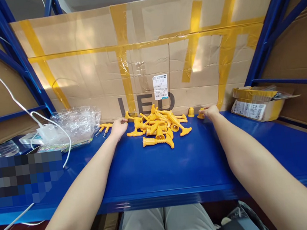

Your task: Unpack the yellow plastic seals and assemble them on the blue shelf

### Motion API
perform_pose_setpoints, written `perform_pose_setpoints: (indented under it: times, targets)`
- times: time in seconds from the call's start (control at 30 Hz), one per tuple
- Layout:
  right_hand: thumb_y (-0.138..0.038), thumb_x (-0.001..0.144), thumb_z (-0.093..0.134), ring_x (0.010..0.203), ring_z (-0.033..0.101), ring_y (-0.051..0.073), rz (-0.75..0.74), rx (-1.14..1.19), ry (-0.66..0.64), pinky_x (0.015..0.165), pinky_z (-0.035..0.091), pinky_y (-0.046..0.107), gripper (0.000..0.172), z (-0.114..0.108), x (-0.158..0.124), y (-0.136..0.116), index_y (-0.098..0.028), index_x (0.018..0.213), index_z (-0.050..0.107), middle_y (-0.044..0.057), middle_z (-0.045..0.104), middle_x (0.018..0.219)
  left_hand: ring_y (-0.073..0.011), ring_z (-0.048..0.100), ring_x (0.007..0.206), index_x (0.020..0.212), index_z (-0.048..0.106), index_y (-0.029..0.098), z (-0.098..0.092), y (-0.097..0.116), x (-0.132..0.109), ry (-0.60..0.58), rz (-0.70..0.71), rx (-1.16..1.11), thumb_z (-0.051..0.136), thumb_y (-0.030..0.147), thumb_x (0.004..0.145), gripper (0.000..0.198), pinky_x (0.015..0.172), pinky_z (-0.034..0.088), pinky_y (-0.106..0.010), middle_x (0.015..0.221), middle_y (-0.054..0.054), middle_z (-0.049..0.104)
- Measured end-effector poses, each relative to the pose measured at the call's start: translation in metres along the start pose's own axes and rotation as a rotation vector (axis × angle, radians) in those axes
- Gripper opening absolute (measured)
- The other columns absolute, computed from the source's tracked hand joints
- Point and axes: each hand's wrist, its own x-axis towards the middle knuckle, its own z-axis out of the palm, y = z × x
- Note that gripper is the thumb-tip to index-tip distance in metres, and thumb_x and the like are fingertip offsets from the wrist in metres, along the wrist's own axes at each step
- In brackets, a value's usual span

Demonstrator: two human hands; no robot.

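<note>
A heap of yellow plastic parts [157, 124] lies on the blue shelf, T-shaped handles and hollow sleeves mixed together. At the heap's left edge is my left hand [119, 127], fingers drawn together; whatever they may hold is hidden. Just left of that hand lie yellow handles with thin metal tips [105, 127]. My right hand [211, 112] is on the right, its fingertips closed on a small yellow cap [200, 113] standing on the shelf. Beside it stands another yellow cap [191, 112], apart from the heap and untouched.
Behind the parts rises a taped cardboard panel [95, 73]. Clear plastic bags [73, 125] and a white cable [7, 90] lie to the left. An opened small carton [258, 104] sits at right. Blue rack posts [261, 38] flank the blue shelf [160, 173].
</note>
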Motion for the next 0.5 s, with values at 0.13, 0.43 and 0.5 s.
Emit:
perform_pose_setpoints:
  times: [0.13,0.43,0.5]
  targets:
    - [-0.015,0.068,0.071,0.085,0.066,0.024,-0.009,-0.013,0.022,0.061,0.051,0.028,0.024,0.012,-0.007,0.004,-0.014,0.092,0.07,0.01,0.067,0.083,-0.0226,0.066,0.102,0.093,0.072,0.013,-0.002,0.0,-0.001,-0.007,0.001,0.049,0.053,0.009,0.067,0.032,0.095,0.049,-0.032,0.107,-0.01,0.073]
    - [-0.008,0.074,0.059,0.075,0.066,0.023,-0.082,-0.025,-0.093,0.064,0.051,0.031,0.012,0.016,-0.014,0.004,-0.012,0.077,0.07,0.012,0.068,0.074,-0.0216,0.065,0.105,0.101,0.07,0.009,-0.004,-0.001,-0.003,-0.02,0.037,0.101,0.05,0.008,0.07,0.036,0.097,0.048,-0.03,0.112,-0.013,0.071]
    - [-0.008,0.074,0.059,0.073,0.066,0.023,-0.137,-0.013,-0.119,0.064,0.051,0.031,0.012,0.012,-0.014,0.002,-0.013,0.073,0.07,0.01,0.067,0.072,-0.0212,0.065,0.104,0.101,0.07,0.009,-0.004,-0.001,-0.003,-0.021,0.039,0.129,0.05,0.008,0.071,0.036,0.097,0.047,-0.03,0.112,-0.012,0.071]
